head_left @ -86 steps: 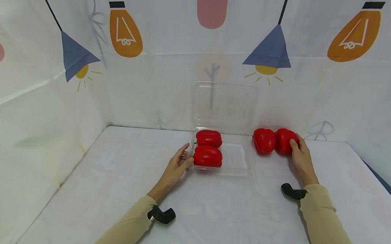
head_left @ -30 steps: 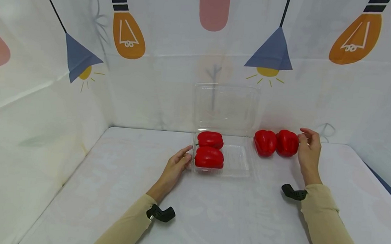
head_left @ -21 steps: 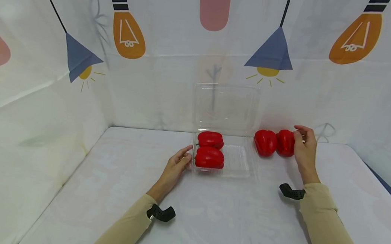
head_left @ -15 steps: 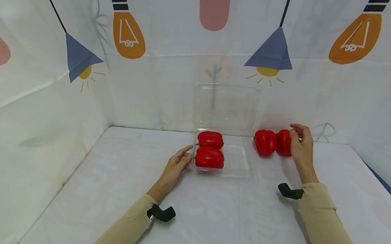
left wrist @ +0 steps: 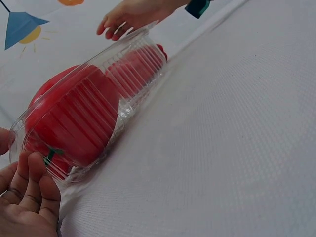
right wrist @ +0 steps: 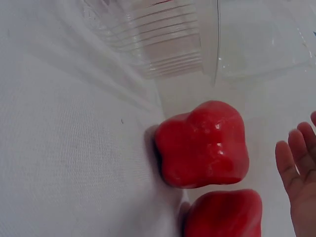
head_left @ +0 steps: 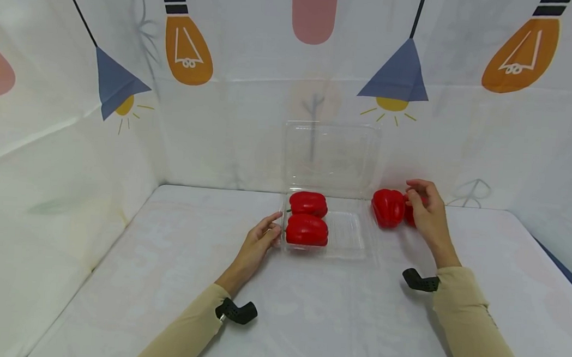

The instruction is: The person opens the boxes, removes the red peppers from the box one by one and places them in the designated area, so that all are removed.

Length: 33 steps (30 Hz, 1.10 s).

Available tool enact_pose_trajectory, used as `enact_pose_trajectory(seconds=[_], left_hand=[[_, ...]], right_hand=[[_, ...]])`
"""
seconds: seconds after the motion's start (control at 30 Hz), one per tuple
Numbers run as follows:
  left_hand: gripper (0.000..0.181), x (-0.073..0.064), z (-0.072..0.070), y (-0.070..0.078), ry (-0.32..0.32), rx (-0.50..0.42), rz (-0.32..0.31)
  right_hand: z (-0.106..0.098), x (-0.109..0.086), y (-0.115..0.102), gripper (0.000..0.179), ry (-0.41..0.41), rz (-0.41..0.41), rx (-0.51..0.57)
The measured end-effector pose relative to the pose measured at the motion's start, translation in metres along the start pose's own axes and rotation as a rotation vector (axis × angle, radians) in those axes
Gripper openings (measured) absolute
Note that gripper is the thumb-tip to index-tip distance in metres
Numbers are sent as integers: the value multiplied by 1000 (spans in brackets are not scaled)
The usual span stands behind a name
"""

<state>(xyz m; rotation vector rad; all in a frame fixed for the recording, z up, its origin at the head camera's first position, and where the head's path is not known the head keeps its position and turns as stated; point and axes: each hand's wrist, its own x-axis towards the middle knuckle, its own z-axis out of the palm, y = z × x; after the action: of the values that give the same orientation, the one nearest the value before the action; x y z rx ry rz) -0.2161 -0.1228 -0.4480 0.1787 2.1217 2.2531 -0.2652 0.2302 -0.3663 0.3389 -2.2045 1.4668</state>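
A hinged clear plastic container [head_left: 343,236] stands with its lid [head_left: 329,156] raised. Inside its left half lie two red bell peppers, a rear one [head_left: 308,203] and a front one [head_left: 307,230]. My left hand [head_left: 252,247] rests at the container's left end; in the left wrist view its relaxed fingers [left wrist: 37,185] lie against the clear wall. To the container's right sit two more peppers side by side, a left one [head_left: 388,208] and a right one [right wrist: 227,215]. My right hand [head_left: 426,214] hovers over the right pepper, partly hiding it, with fingers loosely bent and nothing held.
A white cloth covers the table [head_left: 307,316]. Behind it hangs a pale curtain [head_left: 230,120] printed with lamps and bulbs. The raised lid is close to this curtain, and the loose peppers sit near the table's back edge.
My right hand touches the right-hand pepper in the oldest frame, draws off to its right, then moves left over it. My left hand stays at the container; the peppers keep their places.
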Motion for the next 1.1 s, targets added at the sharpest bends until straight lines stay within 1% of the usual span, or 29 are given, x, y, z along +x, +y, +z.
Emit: enact_pose_trajectory(seconds=[0.07, 0.2, 0.3, 0.37, 0.5, 0.63, 0.77, 0.9, 0.97, 1.0, 1.1], left_hand=[[41, 0, 0, 0, -1, -2, -1], [41, -1, 1, 1, -2, -11, 3], [41, -1, 1, 1, -1, -8, 9], [41, -1, 1, 1, -1, -10, 9], [41, -1, 1, 1, -1, -5, 5], [41, -1, 0, 1, -2, 4, 3], [41, -1, 0, 1, -4, 14, -1], [41, -1, 0, 1, -4, 17, 3], [41, -1, 0, 1, -4, 10, 7], [41, -1, 0, 2, -5, 4, 12], [41, -1, 1, 2, -6, -6, 22]], right_hand=[[1, 0, -2, 29, -43, -7, -28], [4, -1, -3, 31, -139, 37, -101], [6, 0, 2, 34, -205, 66, -121], [8, 1, 8, 36, -236, 68, -125], [11, 2, 16, 37, -270, 45, -139], [15, 1, 14, 37, -298, 11, -178], [20, -2, 3, 37, -336, -20, -200], [23, -6, -19, 34, -361, -57, -190], [23, -8, -26, 33, -368, -66, -175], [24, -8, -28, 34, -372, -71, -172], [27, -7, -18, 36, -389, -84, -173]])
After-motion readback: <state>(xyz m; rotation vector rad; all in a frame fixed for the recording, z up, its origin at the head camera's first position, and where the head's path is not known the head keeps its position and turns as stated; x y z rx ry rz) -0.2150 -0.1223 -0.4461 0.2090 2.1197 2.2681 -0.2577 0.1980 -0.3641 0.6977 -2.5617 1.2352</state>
